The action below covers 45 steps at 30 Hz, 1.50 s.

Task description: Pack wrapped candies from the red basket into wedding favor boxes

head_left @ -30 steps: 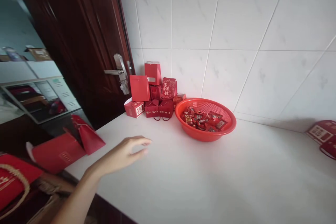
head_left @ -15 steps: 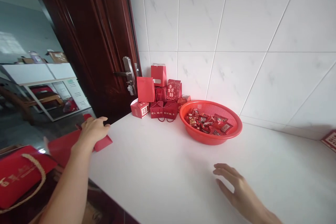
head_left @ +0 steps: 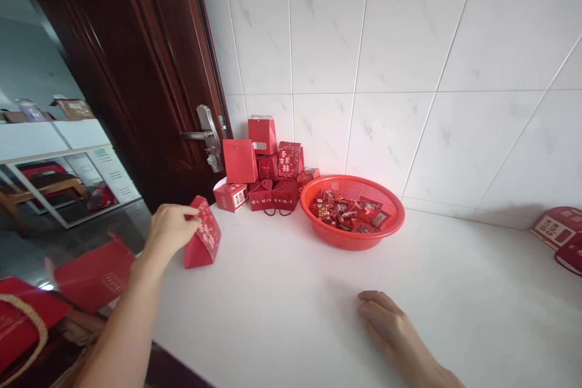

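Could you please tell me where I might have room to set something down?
Bare: the white table between the red box held by the left hand and the right hand, and from the red basket to the far-right boxes. Crowded: the back left, where stacked boxes stand beside the basket.

Missing part of the tent-shaped gift box (head_left: 205, 241) behind the left hand (head_left: 169, 229), left of the red colander (head_left: 350, 241)! Cropping rope-handled gift bag (head_left: 18, 327), farther left, and double-happiness gift box (head_left: 555, 228), right, at the edges!
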{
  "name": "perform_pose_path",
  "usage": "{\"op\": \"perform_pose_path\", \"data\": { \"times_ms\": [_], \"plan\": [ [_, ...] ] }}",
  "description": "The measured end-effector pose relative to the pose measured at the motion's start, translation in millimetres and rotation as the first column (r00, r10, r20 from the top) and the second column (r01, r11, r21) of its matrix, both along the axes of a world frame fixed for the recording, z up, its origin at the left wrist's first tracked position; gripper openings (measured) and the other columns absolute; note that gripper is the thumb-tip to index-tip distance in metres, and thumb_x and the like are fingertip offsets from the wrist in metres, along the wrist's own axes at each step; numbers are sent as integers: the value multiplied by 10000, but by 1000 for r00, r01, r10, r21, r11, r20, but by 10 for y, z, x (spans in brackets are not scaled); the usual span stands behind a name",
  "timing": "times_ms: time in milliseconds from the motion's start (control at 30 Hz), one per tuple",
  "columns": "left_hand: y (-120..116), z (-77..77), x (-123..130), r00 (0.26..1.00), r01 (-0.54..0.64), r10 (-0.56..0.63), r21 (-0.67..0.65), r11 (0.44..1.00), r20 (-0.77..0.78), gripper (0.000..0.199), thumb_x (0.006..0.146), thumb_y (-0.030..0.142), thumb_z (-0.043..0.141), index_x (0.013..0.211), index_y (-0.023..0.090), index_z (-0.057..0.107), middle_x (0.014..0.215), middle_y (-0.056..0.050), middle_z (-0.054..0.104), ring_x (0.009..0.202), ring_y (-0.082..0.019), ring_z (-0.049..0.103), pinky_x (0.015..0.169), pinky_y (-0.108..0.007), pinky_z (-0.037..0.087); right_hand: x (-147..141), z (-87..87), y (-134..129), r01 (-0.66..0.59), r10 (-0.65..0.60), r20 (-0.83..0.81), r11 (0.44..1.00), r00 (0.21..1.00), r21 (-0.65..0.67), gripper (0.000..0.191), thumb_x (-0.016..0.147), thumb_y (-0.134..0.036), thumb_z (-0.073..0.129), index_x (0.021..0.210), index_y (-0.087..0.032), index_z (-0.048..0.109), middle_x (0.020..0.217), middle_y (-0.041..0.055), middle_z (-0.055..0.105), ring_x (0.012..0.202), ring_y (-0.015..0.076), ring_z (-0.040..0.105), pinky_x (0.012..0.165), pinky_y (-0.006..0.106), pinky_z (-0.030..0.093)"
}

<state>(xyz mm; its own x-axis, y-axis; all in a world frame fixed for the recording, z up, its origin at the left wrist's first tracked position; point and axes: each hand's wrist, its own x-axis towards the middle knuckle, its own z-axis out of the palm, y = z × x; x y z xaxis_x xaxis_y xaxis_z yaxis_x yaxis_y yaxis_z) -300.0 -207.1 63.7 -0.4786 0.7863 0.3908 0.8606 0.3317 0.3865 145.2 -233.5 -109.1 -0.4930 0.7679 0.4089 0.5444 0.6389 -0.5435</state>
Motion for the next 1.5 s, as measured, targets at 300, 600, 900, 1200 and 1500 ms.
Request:
{"op": "perform_pose_path", "data": {
  "times_ms": [300,600,900,1200,1500],
  "plan": [
    [-66,-34,1233,752,512,-571,254,820,329,398,672,246,602,1024,181,777,1119,-70,690,809,-184,681,742,-311,596,-150,2,-83,35,-35,-120,999,992,-9,262,971,-259,535,1221,-240,614,1169,124,715,946,223,753,801,335,637],
    [-269,-310,2312,312,808,-881,388,443,356,395,747,71,581,1100,183,718,1029,-57,606,761,-131,644,642,-249,576,-194,74,-116,160,-163,-267,987,950,-31,435,959,-447,621,1342,-271,512,1054,56,712,867,208,720,778,322,624],
    [-344,-574,2567,112,893,-884,345,290,453,548,791,82,594,1313,245,553,1355,-138,437,771,-127,631,669,-286,607,-67,-44,-37,202,-159,-357,975,921,87,518,1037,-437,459,1531,-314,366,1413,126,589,1057,242,697,883,368,610],
    [71,-518,2408,147,885,-921,369,285,360,439,789,84,524,1186,219,654,1362,-118,557,901,-175,643,871,-368,576,17,48,-39,167,-133,-348,984,928,69,422,1025,-354,498,1432,-241,512,1391,145,632,1258,287,645,1013,384,567],
    [544,-413,2333,120,944,-875,220,247,469,182,877,300,624,909,189,764,963,-52,783,922,-217,699,878,-319,520,20,21,74,219,-222,-396,974,891,-52,346,1048,-343,418,1246,-260,689,1137,96,737,1005,246,715,853,325,605]
  ]
}}
